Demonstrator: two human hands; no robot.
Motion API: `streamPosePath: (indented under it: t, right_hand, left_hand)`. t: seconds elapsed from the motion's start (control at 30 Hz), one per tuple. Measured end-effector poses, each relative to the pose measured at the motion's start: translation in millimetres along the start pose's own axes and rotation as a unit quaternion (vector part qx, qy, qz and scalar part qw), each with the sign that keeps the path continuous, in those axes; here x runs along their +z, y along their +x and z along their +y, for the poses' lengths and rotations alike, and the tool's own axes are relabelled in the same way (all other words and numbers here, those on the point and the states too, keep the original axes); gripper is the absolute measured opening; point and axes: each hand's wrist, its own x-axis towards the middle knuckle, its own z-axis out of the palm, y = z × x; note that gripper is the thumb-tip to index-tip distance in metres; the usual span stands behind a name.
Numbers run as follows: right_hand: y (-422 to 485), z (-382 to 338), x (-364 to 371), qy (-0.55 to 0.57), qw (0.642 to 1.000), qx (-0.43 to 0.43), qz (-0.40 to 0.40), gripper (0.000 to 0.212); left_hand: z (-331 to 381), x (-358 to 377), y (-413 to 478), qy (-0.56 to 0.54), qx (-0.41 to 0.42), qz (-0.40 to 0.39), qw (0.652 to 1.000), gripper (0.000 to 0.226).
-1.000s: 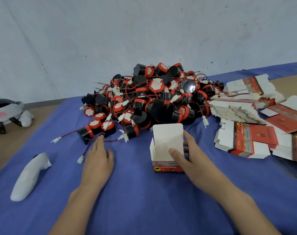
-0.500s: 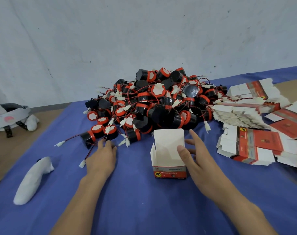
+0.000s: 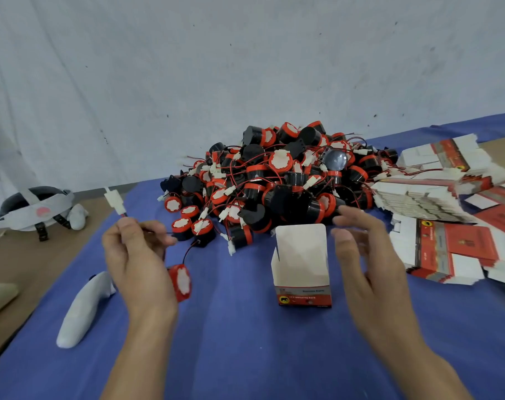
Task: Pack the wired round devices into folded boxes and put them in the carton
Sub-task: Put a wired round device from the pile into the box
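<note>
Hands, two of them, are raised over the blue cloth (image 3: pixel 245 342). The left hand (image 3: pixel 138 264), at 9 o'clock from the box, stands upright with its back to the camera. Its thumb and curled fingers pinch the wire (image 3: pixel 187 249) of one round device (image 3: pixel 182 281), which sits at the hand's 4 o'clock. One white connector (image 3: pixel 114 200) sticks up at its 11 o'clock. The right hand (image 3: pixel 366 255) hovers at 3 o'clock from the one folded box (image 3: pixel 301 272), fingers straight and spread, holding nothing. The box stands upright with its top flap open. A pile of devices (image 3: pixel 274 183), too many to count, lies at the box's 12 o'clock. Stacks of flat boxes (image 3: pixel 447 246) lie at its 2 o'clock.
</note>
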Motion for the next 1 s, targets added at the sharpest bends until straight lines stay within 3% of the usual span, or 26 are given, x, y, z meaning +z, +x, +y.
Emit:
streamPosePath:
  t: [0.1,0.23,0.37,0.5,0.6,0.8,1.0]
  right_hand:
    - [-6,-9,8,0.023,0.997,0.017,-0.066,0.030]
    - [-15,-13,19,0.020,0.982,0.032,-0.186,0.039]
    - [-20,-9,23,-0.019,0.964,0.055,-0.258,0.059]
    - [-22,-6,24,-0.013,0.941,0.081,-0.327,0.069]
    - [-24,-6,26,-0.039,0.930,0.076,-0.356,0.073]
    - [-24,-6,24,-0.013,0.930,0.115,-0.348,0.046]
    - [-28,-5,23,-0.062,0.909,0.086,-0.403,0.051]
  left_hand:
    - [21,11,-19,-0.163,-0.092,-0.104,0.977,0.032]
    - [28,22,-29,-0.283,-0.228,-0.217,0.906,0.026]
    - [27,25,-32,-0.311,-0.295,-0.303,0.851,0.028]
    - [28,25,-37,-0.310,-0.321,-0.358,0.820,0.026]
    - [27,27,-42,-0.295,-0.322,-0.365,0.823,0.027]
    - [19,33,-48,-0.197,-0.302,-0.323,0.875,0.034]
    - [12,34,-56,-0.136,-0.268,-0.364,0.881,0.029]
